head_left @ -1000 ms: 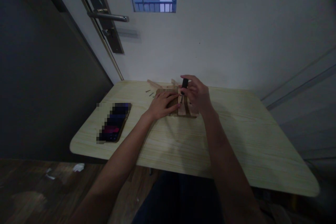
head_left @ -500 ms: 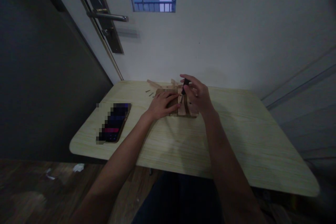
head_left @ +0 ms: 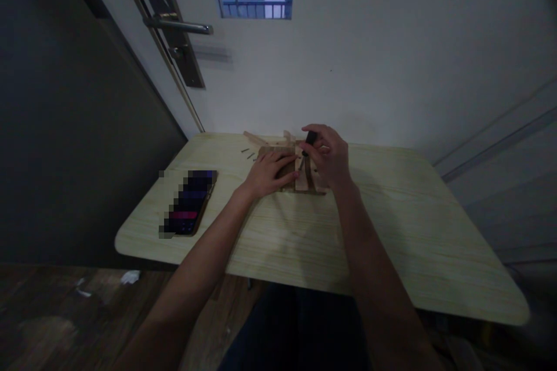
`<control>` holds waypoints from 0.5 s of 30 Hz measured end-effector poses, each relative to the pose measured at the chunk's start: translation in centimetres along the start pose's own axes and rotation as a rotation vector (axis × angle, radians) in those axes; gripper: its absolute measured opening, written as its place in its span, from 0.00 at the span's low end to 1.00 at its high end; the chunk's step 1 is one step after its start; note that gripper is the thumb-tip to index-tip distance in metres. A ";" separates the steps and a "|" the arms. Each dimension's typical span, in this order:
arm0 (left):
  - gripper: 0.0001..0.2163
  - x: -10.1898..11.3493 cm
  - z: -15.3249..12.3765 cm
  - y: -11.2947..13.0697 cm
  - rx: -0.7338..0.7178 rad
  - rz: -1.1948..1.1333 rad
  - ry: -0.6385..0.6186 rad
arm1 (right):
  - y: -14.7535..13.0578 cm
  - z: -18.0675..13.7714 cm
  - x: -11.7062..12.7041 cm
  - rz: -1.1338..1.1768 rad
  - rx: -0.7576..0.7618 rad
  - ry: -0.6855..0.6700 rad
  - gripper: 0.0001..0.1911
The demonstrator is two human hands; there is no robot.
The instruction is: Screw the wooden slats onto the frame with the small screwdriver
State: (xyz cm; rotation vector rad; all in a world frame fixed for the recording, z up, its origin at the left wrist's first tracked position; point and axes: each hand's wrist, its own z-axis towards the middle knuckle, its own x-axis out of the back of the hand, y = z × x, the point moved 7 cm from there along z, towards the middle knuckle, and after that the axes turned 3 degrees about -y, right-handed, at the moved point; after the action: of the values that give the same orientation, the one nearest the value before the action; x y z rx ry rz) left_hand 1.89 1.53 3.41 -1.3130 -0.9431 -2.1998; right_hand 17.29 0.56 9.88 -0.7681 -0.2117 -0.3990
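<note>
A small wooden assembly [head_left: 300,181] of flat slats lies on the light wood table [head_left: 391,243] near its far edge. My left hand [head_left: 267,174] rests flat on the assembly's left part, fingers stretched out and pressing it down. My right hand [head_left: 328,156] is closed around a black-handled screwdriver [head_left: 308,140], held nearly upright with its tip down on the wood. Several small dark screws [head_left: 248,153] lie on the table just left of the assembly.
A phone [head_left: 189,202] lies on the table's left part. Loose wooden strips [head_left: 256,139] sit behind the assembly. A door with a metal lever handle [head_left: 178,26] stands at the back left, a white wall behind the table. My lap is below the near edge.
My right hand has shifted its fingers round the screwdriver handle, which shows less than before. The left hand and the wooden assembly have stayed put.
</note>
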 end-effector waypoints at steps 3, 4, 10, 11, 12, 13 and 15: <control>0.25 0.0 0.0 0.0 -0.004 0.006 0.008 | -0.2 -0.1 -0.3 0.040 -0.008 -0.075 0.15; 0.25 0.0 0.0 0.0 -0.002 0.008 0.005 | -0.2 -0.2 -0.5 0.076 -0.015 -0.107 0.16; 0.25 0.1 -0.1 0.1 0.006 0.011 0.001 | 0.1 -0.3 -0.9 0.216 -0.041 -0.185 0.22; 0.25 0.1 -0.1 0.1 0.008 0.010 0.001 | 0.3 -0.3 -0.8 0.189 -0.051 -0.155 0.21; 0.25 0.1 -0.1 0.1 0.010 0.008 0.000 | 0.5 -0.2 -0.6 0.154 -0.062 -0.109 0.20; 0.25 0.1 -0.1 0.0 0.011 0.005 -0.003 | 0.7 -0.1 -0.3 0.118 -0.073 -0.058 0.19; 0.25 0.0 -0.1 0.0 0.010 -0.004 -0.009 | 0.9 -0.1 0.1 0.058 -0.082 0.018 0.17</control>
State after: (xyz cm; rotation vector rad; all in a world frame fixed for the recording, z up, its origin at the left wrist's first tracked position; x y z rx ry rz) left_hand 1.84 1.44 3.42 -1.3186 -0.9594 -2.1914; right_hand 17.76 0.98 9.29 -0.8491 -0.1563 -0.3618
